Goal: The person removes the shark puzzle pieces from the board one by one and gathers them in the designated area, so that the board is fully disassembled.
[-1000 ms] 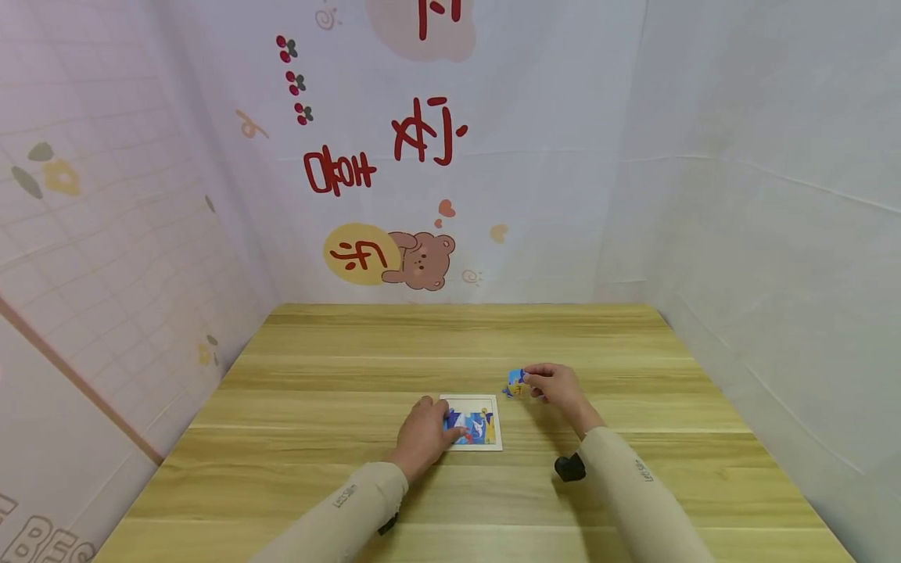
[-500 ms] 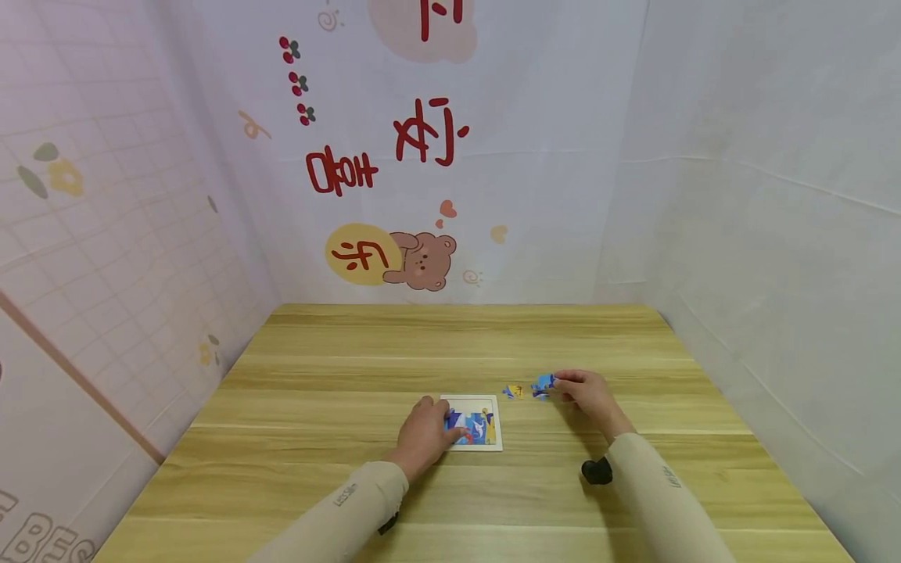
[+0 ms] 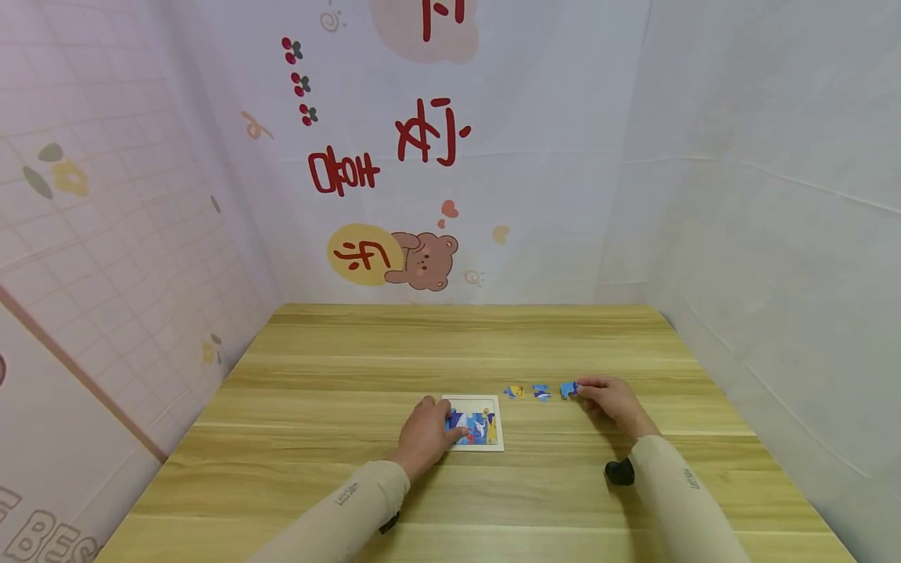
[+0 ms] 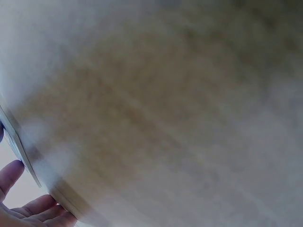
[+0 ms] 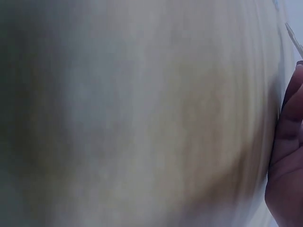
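Note:
On the wooden table a white-framed jigsaw puzzle board (image 3: 480, 446) bears a partly filled blue sea picture, its upper strip showing bare white. My left hand (image 3: 421, 438) holds this board at its left side, thumb lying over the picture and covering part of it. To the right, my right hand (image 3: 616, 403) pinches a blue puzzle piece (image 3: 567, 389) by its right edge, close over the table. Between board and hand lie two loose pieces, a yellow-and-blue puzzle piece (image 3: 515, 391) and a blue-and-white puzzle piece (image 3: 541, 392). The left wrist view shows the left fingers (image 4: 40, 204) beside the board's edge.
The table (image 3: 338, 352) meets a printed cloth backdrop (image 3: 549, 195) behind, with cloth walls on both sides. A black wrist device (image 3: 619, 471) hangs under the right sleeve. Both wrist views are mostly blurred tabletop.
My right hand has moved rightward, away from the board, carrying the blue piece and uncovering the other loose pieces. The left hand stays on the board.

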`<action>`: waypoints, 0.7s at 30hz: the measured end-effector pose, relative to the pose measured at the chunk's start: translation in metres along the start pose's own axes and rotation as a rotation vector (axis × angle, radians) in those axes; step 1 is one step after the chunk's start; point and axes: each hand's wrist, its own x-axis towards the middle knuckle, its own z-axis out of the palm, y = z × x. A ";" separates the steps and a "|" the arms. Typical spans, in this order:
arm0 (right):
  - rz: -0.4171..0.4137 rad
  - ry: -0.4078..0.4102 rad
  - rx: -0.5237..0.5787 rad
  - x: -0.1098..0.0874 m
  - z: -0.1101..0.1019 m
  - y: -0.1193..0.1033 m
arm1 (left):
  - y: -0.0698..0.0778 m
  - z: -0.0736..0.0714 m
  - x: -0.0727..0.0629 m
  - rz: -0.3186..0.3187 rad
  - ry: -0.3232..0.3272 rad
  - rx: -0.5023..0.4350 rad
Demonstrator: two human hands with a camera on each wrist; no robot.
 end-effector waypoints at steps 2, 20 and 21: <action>0.008 -0.017 0.015 0.001 -0.002 0.002 | 0.000 0.001 0.000 0.001 0.004 0.001; 0.026 -0.029 -0.014 0.002 0.002 0.000 | -0.002 0.002 0.000 0.008 0.005 -0.010; 0.028 -0.028 -0.015 0.002 0.002 0.000 | -0.002 0.001 0.000 0.006 0.003 -0.008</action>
